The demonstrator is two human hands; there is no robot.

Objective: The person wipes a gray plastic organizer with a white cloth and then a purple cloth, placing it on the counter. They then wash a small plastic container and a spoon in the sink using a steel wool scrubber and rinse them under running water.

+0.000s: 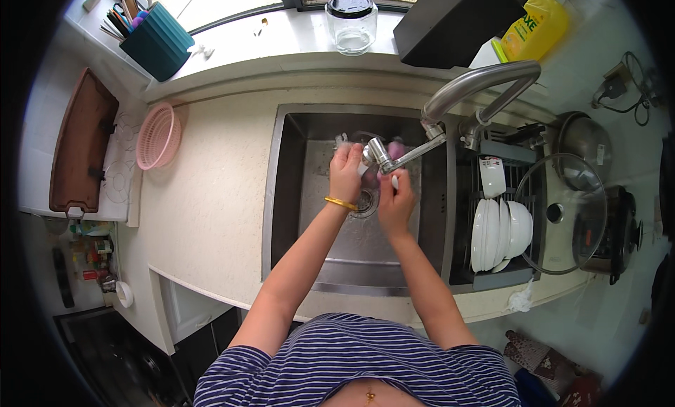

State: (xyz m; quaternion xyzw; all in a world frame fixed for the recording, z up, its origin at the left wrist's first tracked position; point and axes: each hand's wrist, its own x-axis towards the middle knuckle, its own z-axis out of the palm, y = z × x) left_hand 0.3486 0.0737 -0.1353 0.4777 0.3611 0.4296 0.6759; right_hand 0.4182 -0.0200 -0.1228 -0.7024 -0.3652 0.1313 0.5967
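Both hands are over a stainless steel sink [337, 238], below the swivel head of a metal faucet [485, 85]. My left hand [346, 170], with a gold bangle at the wrist, is at the left of the faucet head; something whitish shows by its fingers, too blurred to name. The fingers of my right hand [396, 196] are curled round a small white object [395, 182], perhaps a handle. Behind the faucet head lies something pink or purple [396, 148], partly hidden. The drain [365, 202] shows between my wrists.
Right of the sink, a rack holds white bowls [519, 228], with a glass lid [561, 243] beside it. A pink plastic basket [158, 138] stands at the counter's left. A glass jar [352, 27] and a yellow pump bottle [535, 27] stand by the window.
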